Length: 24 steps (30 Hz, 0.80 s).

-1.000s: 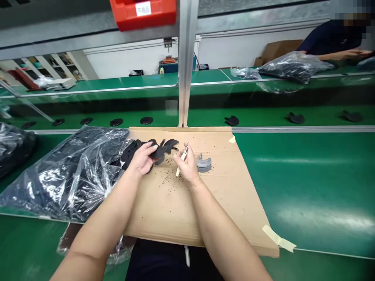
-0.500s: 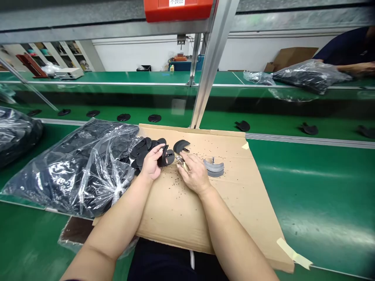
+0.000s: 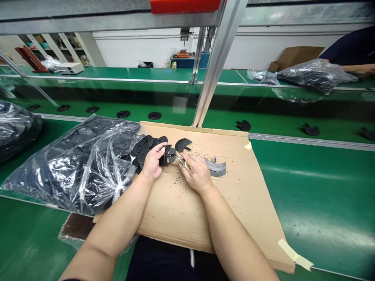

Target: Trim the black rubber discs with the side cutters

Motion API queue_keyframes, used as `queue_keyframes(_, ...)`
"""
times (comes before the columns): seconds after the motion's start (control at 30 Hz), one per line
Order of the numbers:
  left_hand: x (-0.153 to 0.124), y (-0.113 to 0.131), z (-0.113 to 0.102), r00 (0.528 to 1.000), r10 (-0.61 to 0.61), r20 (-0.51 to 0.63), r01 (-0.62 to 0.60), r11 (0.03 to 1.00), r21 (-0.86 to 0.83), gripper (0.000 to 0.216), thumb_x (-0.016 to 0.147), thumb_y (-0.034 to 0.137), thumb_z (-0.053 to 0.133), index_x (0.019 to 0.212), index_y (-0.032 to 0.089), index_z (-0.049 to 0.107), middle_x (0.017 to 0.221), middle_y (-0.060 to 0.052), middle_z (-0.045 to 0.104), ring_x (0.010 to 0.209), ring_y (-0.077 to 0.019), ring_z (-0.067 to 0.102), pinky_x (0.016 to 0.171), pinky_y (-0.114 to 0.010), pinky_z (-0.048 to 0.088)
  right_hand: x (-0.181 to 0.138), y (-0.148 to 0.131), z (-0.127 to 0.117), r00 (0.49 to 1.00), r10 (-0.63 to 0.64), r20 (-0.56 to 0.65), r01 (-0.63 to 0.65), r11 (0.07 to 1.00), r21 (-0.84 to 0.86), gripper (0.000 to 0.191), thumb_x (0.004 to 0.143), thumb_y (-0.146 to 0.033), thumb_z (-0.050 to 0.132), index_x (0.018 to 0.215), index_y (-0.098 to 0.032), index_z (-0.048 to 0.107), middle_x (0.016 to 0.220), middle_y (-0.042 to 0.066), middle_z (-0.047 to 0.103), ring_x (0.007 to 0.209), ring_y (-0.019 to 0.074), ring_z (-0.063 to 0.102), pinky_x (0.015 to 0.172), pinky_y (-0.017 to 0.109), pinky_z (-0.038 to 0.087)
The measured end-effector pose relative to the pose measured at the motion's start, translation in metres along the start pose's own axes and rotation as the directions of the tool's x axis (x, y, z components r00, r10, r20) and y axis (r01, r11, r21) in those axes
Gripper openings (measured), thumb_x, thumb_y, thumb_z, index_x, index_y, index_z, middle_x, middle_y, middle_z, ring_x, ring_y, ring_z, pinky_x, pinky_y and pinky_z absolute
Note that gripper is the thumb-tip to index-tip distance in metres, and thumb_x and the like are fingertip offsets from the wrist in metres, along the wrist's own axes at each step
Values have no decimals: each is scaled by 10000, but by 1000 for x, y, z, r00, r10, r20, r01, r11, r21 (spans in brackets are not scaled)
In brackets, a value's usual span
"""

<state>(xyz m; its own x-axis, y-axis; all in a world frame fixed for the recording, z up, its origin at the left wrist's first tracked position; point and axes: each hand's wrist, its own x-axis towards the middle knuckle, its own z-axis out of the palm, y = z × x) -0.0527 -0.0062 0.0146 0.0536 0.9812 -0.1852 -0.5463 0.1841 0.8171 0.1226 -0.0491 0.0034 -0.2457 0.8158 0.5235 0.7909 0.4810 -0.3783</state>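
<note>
My left hand (image 3: 154,160) is closed around a black curved plastic part (image 3: 165,155) with a round flap, held above the cardboard. In my right hand (image 3: 197,171) is a pair of nippers (image 3: 181,159), metal jaws pointing left at the part; whether they touch it I cannot tell. Behind the nippers lies a black curved piece (image 3: 183,144). To the right of my right hand rests a grey curved piece (image 3: 216,168) with a small metal-looking bit beside it. A pile of black discs (image 3: 143,150) spills from a clear bag by my left hand.
The cardboard sheet (image 3: 175,207), strewn with black crumbs, covers the green bench. A full clear plastic bag (image 3: 76,164) lies left. Black parts (image 3: 123,114) are spaced along the green strip behind. A metal post (image 3: 216,66) rises at the back. Another person's arm (image 3: 359,68) shows far right.
The nippers have come slightly closer to the black part, whose round flap sits a little differently. The view has shifted slightly; both hands keep their hold.
</note>
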Motion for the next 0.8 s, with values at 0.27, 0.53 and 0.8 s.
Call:
queue_keyframes(0.27, 0, 1, -2, 1000, -10, 21, 9, 999, 46, 422, 654, 267, 767, 1036, 140, 641, 663, -2, 598, 397, -80, 478, 364, -204, 343, 0, 1, -1, 998, -30, 56, 35, 996, -86, 400, 839, -175, 518, 1227, -201, 612, 982, 83, 683, 897, 256, 583, 846, 384, 468)
queue_keyframes(0.53, 2, -4, -1, 998, 13, -68, -10, 999, 48, 441, 636, 237, 780, 1013, 176, 557, 722, 18, 589, 463, -81, 507, 430, -209, 383, 0, -1, 3, 993, 89, 82, -94, 993, 67, 385, 792, -140, 519, 1137, -233, 661, 954, 56, 701, 904, 230, 632, 826, 343, 513)
queue_keyframes(0.8, 2, -4, -2, 998, 26, 55, -25, 1000, -17, 548, 574, 105, 820, 1071, 178, 601, 948, -26, 672, 839, -134, 639, 767, -246, 515, 2, -3, 9, 899, 436, -35, -371, 802, 468, 366, 789, -303, 575, 1126, -193, 667, 906, 48, 708, 818, 218, 653, 798, 370, 524)
